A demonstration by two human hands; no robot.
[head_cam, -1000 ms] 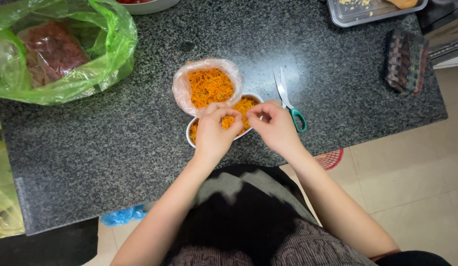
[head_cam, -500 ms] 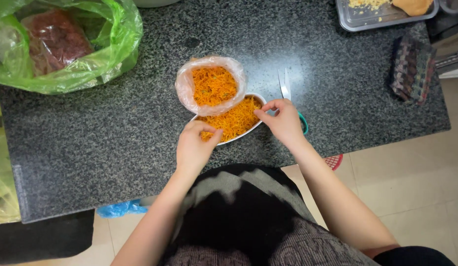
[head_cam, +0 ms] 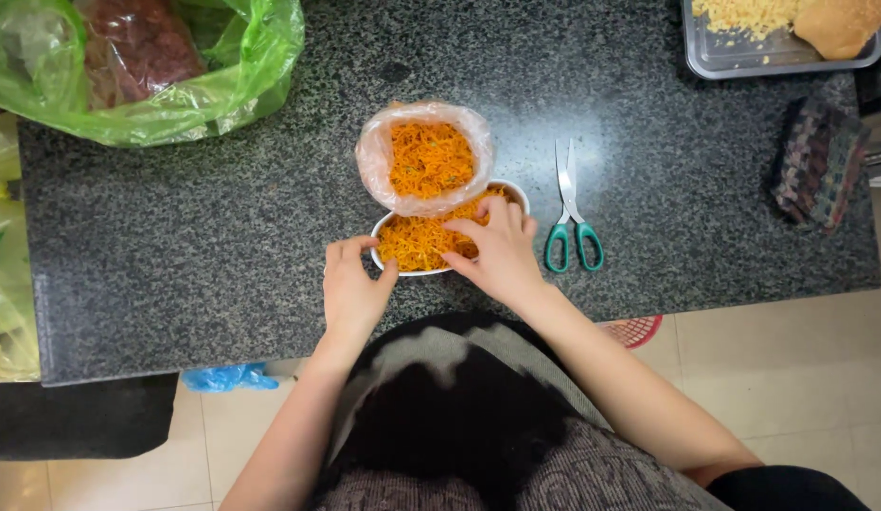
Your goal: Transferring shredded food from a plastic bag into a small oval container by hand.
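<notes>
Left hand (head_cam: pixel 353 289) has dropped to the near rim of the white oval bowl of shredded orange carrot (head_cam: pixel 414 248), fingers loosely open, steadying | right hand (head_cam: pixel 502 251) presses flat on shreds, gripping nothing | bowl at dark granite counter (head_cam: pixel 213 246) edge, touching clear plastic bag of carrot (head_cam: pixel 424 156); pinching over, now levelling.

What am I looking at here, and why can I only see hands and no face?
The camera sits on a person's head and looks down, so you see only their arms and lap. The left hand touches the rim of a white bowl full of shredded carrot. The right hand rests on the carrot in the bowl. A clear plastic bag with more carrot leans over the bowl's far edge. All of it sits on a dark speckled counter. Green-handled scissors lie to the right, a green bag at the far left, a metal tray and a folded cloth at the far right.
</notes>
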